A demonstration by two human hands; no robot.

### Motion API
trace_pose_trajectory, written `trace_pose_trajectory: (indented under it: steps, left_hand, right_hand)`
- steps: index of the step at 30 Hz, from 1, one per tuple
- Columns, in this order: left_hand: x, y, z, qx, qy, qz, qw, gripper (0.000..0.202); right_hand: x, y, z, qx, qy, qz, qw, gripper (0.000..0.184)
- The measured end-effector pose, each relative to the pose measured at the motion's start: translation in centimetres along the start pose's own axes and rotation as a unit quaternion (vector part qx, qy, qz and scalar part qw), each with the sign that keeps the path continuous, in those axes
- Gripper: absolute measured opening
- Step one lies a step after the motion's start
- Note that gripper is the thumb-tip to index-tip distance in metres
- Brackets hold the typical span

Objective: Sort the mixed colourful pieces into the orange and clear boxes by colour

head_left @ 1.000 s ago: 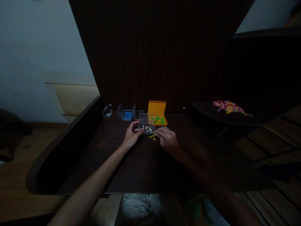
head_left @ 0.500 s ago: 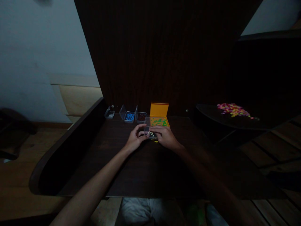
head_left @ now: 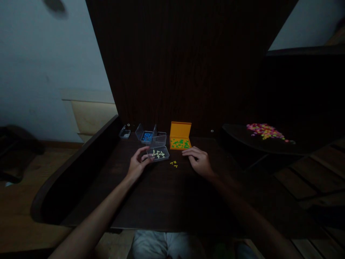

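My left hand (head_left: 138,163) grips the left edge of a small clear plastic box (head_left: 158,153) that holds pale yellow beads, its lid standing open. A few yellow beads (head_left: 174,164) lie loose on the dark table just right of the box. My right hand (head_left: 199,160) rests on the table to the right of those beads, fingers stretched and apart, holding nothing. Behind it stands an open orange box (head_left: 180,140) with green beads.
A clear box with blue beads (head_left: 146,136) and another small clear box (head_left: 124,133) sit at the back of the dark wooden table (head_left: 167,198). A heap of mixed coloured beads (head_left: 264,131) lies on a dark surface to the right. A raised rim runs along the table's left side.
My right hand has let go of the clear box and moved right. My left hand has drawn the box a little to the left, uncovering the loose yellow beads.
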State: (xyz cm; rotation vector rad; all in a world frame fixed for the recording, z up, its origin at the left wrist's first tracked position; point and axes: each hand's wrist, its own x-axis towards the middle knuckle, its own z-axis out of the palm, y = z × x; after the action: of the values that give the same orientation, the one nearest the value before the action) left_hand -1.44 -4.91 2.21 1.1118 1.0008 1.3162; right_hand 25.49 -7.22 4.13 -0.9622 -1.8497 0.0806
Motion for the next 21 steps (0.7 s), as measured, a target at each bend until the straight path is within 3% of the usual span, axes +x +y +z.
trace_pose_trajectory:
  steps: [5, 10, 18, 21]
  left_hand:
    - [-1.2, 0.8, -4.5, 0.088, 0.117, -0.021, 0.989, 0.071]
    - [-0.9, 1.6, -8.1, 0.243, 0.225, -0.038, 0.943, 0.058]
    - [0.7, 2.7, -9.1, 0.396, 0.250, -0.002, 0.884, 0.053]
    - [0.9, 3.3, -9.3, 0.508, 0.228, 0.005, 0.830, 0.051]
  right_hand:
    - [-2.2, 2.1, 1.8, 0.014, -0.020, 0.045, 0.999, 0.027]
    - [-3.2, 2.6, 3.1, 0.023, -0.052, 0.092, 0.994, 0.027]
    - [-3.7, 2.3, 2.7, 0.035, -0.071, 0.088, 0.993, 0.028]
    - [-3.9, 2.4, 2.6, 0.035, -0.073, 0.089, 0.993, 0.027]
